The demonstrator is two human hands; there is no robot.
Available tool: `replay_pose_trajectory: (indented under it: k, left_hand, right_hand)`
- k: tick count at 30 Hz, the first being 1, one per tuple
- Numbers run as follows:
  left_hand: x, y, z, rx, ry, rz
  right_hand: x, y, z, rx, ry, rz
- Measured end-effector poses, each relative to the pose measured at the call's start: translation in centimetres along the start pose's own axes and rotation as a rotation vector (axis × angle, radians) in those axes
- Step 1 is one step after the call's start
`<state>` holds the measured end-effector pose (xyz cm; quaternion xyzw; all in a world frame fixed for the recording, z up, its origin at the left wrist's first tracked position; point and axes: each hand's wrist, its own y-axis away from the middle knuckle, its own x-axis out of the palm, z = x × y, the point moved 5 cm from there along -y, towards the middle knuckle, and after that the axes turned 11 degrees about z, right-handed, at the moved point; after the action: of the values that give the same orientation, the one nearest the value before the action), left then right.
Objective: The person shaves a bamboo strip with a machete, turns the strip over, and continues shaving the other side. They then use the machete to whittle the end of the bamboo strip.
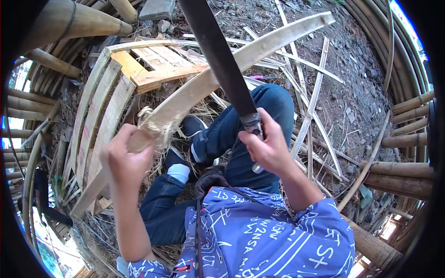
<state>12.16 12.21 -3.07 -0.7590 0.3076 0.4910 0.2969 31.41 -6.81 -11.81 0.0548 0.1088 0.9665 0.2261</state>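
A long split bamboo slat (273, 44) runs slantwise from the upper right down to the lower left. My left hand (127, 153) is closed around its lower part. Curled shavings (153, 123) hang from the slat just beyond those fingers. In my right hand (265, 144) is the handle of a machete (218, 55), fingers wrapped round it. Its broad dark blade points up and away from me and overlaps the slat in this view. My bent knee (273, 104) in jeans lies under the machete's handle end.
A wooden pallet-like frame (174, 74) lies ahead, with several wide slats (99, 113) at its left. Thin bamboo strips (316, 97) lie crossed on the stony ground at right. Stacked bamboo poles (403, 176) line the right side, and thick poles (69, 21) jut in at upper left.
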Motion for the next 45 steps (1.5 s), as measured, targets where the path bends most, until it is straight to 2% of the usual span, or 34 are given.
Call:
replay_pose_trajectory:
  k: [2, 4, 7, 9, 11, 13, 14, 16, 19, 21, 22, 25, 26, 28, 29, 31, 32, 33, 35, 37, 39, 41, 44, 45]
  left_hand:
    - [-1.7, -0.3, 1.5, -0.021, -0.025, 0.050]
    - [-3.4, -0.7, 2.9, -0.004, -0.072, 0.100]
    - [-4.5, -1.5, 2.8, 0.052, -0.135, 0.189]
    - [-3.3, -2.0, 1.8, 0.155, -0.119, 0.372]
    - [-1.6, -2.7, 0.9, 0.235, -0.111, 0.422]
    - [0.8, -3.0, -0.4, 0.384, -0.036, 0.547]
    - [1.8, -3.5, -0.9, 0.381, -0.033, 0.544]
    - [3.9, -4.0, -2.7, 0.550, 0.085, 0.596]
    - [6.4, -5.3, -4.8, 0.642, 0.076, 0.660]
    - [6.9, -6.4, -6.2, 0.656, 0.043, 0.652]
    - [7.1, -7.0, -6.7, 0.684, 0.051, 0.616]
    - [8.4, -9.8, -8.0, 0.671, -0.064, 0.556]
    - [8.7, -9.8, -8.6, 0.676, -0.053, 0.555]
    - [7.6, -9.7, -9.7, 0.734, -0.363, 0.120]
    - [7.5, -9.3, -9.7, 0.727, -0.363, 0.120]
    - [6.8, -8.0, -9.6, 0.539, -0.419, 0.076]
    - [6.3, -6.9, -9.8, 0.504, -0.275, 0.058]
    - [6.5, -5.6, -10.2, 0.510, -0.269, 0.064]
    - [6.2, -3.5, -10.3, 0.363, -0.055, -0.060]
    - [6.9, -1.5, -10.6, 0.386, 0.072, -0.083]
    - [8.0, -0.2, -10.8, 0.319, 0.192, 0.028]
    - [9.1, 0.7, -11.1, 0.314, 0.271, 0.080]
    - [12.0, 1.3, -11.0, 0.215, 0.469, 0.389]
    - [12.0, 1.3, -11.4, 0.229, 0.472, 0.392]
  right_hand:
    - [-0.7, 0.2, 1.0, 0.074, -0.089, -0.002]
    - [-2.7, 0.4, 1.2, 0.003, -0.072, -0.109]
    - [-6.4, 1.9, 2.4, -0.057, 0.142, -0.285]
    - [-8.4, 3.3, 3.4, -0.078, 0.211, -0.391]
    - [-11.3, 4.8, 2.7, -0.102, 0.370, -0.433]
    - [-12.8, 6.1, 2.4, -0.071, 0.366, -0.375]
    - [-13.1, 6.7, 2.3, -0.042, 0.362, -0.316]
    - [-13.5, 8.2, 2.5, 0.021, 0.361, -0.275]
    - [-14.8, 10.8, 1.5, 0.139, 0.370, -0.202]
    - [-15.2, 12.4, 0.5, 0.254, 0.450, -0.070]
    - [-15.4, 13.3, 0.2, 0.341, 0.526, -0.077]
    - [-14.3, 13.7, -1.7, 0.498, 0.312, -0.113]
    - [-14.5, 13.5, -2.6, 0.435, 0.325, -0.126]
    - [-15.3, 13.3, -3.8, 0.347, 0.290, -0.200]
    - [-15.2, 13.2, -3.9, 0.318, 0.245, -0.245]
    - [-15.7, 13.4, -1.3, 0.261, 0.306, -0.259]
    - [-16.8, 14.0, -1.1, 0.229, 0.282, -0.289]
    - [-18.5, 14.9, -0.6, 0.236, 0.344, -0.302]
    - [-20.6, 16.3, 1.4, 0.184, 0.354, -0.375]
    - [-21.9, 17.6, 3.1, 0.174, 0.486, -0.461]
    - [-22.6, 18.4, 3.5, 0.215, 0.481, -0.485]
    - [-23.4, 19.0, 3.5, 0.193, 0.502, -0.615]
    - [-23.5, 18.5, 2.5, 0.217, 0.501, -0.717]
    - [-23.3, 18.0, 1.9, 0.226, 0.482, -0.754]
